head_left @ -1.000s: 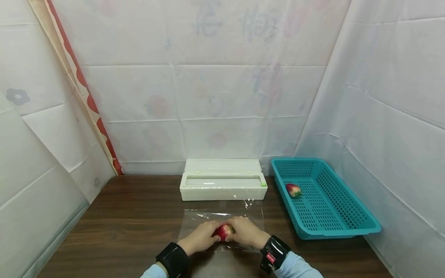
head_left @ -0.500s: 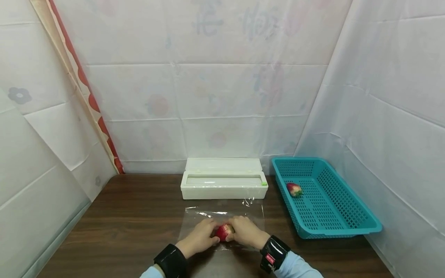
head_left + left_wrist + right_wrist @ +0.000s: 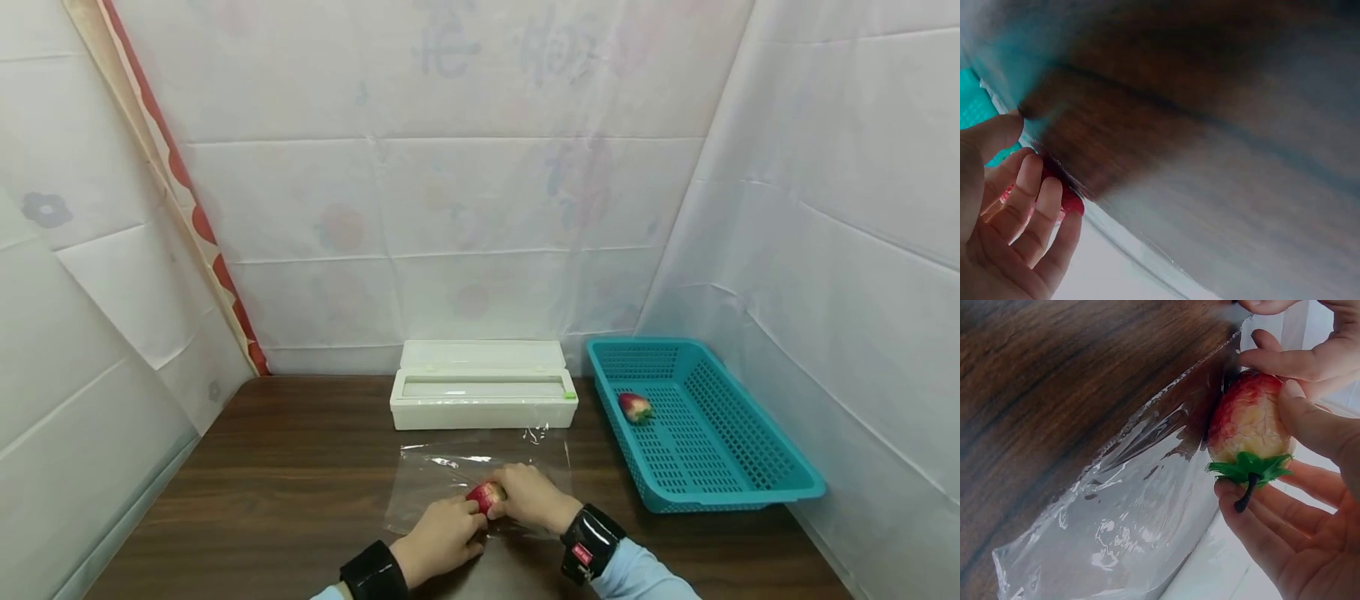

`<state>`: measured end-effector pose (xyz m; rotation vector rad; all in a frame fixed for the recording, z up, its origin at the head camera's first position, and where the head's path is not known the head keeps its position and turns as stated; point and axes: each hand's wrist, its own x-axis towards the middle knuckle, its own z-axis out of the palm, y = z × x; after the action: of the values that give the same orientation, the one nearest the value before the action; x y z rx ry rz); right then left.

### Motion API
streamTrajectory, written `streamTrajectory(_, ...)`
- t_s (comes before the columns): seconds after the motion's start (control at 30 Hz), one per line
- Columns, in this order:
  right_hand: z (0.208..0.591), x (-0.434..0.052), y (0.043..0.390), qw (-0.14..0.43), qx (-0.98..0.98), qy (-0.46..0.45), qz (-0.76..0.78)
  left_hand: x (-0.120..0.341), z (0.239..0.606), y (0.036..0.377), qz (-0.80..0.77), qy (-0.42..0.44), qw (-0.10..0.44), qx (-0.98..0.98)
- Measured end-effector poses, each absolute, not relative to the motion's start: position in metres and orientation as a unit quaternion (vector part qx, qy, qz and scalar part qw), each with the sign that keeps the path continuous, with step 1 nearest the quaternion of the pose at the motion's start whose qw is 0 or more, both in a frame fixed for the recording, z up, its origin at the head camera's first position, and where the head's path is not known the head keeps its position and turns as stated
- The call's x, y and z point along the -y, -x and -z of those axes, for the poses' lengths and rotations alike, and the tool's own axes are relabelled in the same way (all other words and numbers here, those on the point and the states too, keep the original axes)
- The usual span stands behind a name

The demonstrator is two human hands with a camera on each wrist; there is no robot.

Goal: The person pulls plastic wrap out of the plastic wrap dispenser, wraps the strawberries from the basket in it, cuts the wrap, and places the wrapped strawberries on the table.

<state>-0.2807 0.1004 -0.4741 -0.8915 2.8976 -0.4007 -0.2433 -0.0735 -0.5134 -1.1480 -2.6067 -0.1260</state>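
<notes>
A red and yellow strawberry (image 3: 486, 496) with a green leafy cap lies on a sheet of clear cling film (image 3: 442, 483) near the table's front edge. My right hand (image 3: 512, 497) grips the strawberry (image 3: 1244, 415) between thumb and fingers (image 3: 1260, 531), cap towards the palm. From the other side, my left hand (image 3: 471, 525) holds it with curled fingertips (image 3: 1047, 190); a bit of the red strawberry (image 3: 1072, 201) shows under them in the blurred left wrist view. The cling film (image 3: 1141, 512) is crumpled up against the fruit.
A white cling film dispenser box (image 3: 483, 398) stands behind the sheet. At the right, a teal plastic basket (image 3: 750, 492) holds a second strawberry (image 3: 634, 407). The dark wooden table (image 3: 285, 467) is walled in by white sheeting on three sides.
My left hand has drawn back towards me and now lies lower and nearer the front edge, fingertips still on the strawberry. The right hand and fruit have hardly moved.
</notes>
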Motion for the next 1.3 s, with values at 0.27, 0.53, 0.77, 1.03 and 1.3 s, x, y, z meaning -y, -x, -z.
streamTrajectory(0.27, 0.473, -0.1, 0.28, 0.034, -0.944, 0.3, 0.133, 0.071, 0.516, 0.244, -0.003, 0.414, 0.169, 0.894)
streamTrajectory(0.53, 0.473, -0.101, 0.279, 0.036, -0.945, 0.299, 0.125, 0.068, 0.527, 0.248, -0.088, 0.441, 0.283, 0.847)
streamTrajectory(0.77, 0.474, -0.101, 0.28, 0.035, -0.946, 0.298, 0.123, 0.072, 0.528, 0.252, -0.112, 0.454, 0.318, 0.825)
streamTrajectory(1.03, 0.475, -0.102, 0.281, 0.035, -0.944, 0.3, 0.132, 0.078, 0.521, 0.25, -0.025, 0.425, 0.261, 0.866)
streamTrajectory(1.3, 0.476, -0.103, 0.281, 0.032, -0.943, 0.304, 0.133, 0.078, 0.521, 0.246, 0.058, 0.373, 0.147, 0.914)
